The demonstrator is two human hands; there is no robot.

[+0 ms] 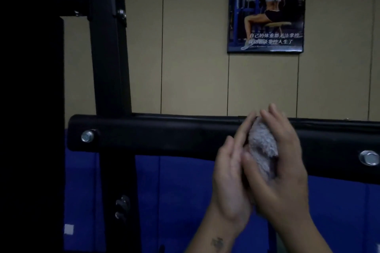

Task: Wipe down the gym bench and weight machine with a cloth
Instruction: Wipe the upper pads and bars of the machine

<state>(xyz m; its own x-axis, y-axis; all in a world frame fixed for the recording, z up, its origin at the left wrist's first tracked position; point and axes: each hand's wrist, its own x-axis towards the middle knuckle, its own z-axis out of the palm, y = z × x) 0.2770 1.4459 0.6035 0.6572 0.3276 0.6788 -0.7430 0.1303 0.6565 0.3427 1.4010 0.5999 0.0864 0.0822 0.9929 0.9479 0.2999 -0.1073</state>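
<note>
Where the hands meet: the right hand (285,168) curls round a wad of pale terry cloth (261,146), thumb across its front. The left hand (229,174) lays straight fingers flat against the wad's left side and grips nothing itself. I judge this as packing the cloth into a firm pad for wiping.
Cloth: bunched between both hands, raised in front of the crossbar; whether it touches the bar cannot be told in this dim view.
Crossbar (164,135): black horizontal bar of the weight machine, running behind the hands, with a left bolt (87,136) and a right bolt (369,157); probably the surface being wiped.
Upright post (111,57): black, crossing the crossbar's left part, away from the cloth.
Blue padding (185,191): lower wall, behind the machine.
Poster (266,8): gym print high on the beige wall (195,47), well apart from the work.
Gym bench: not in view.
</note>
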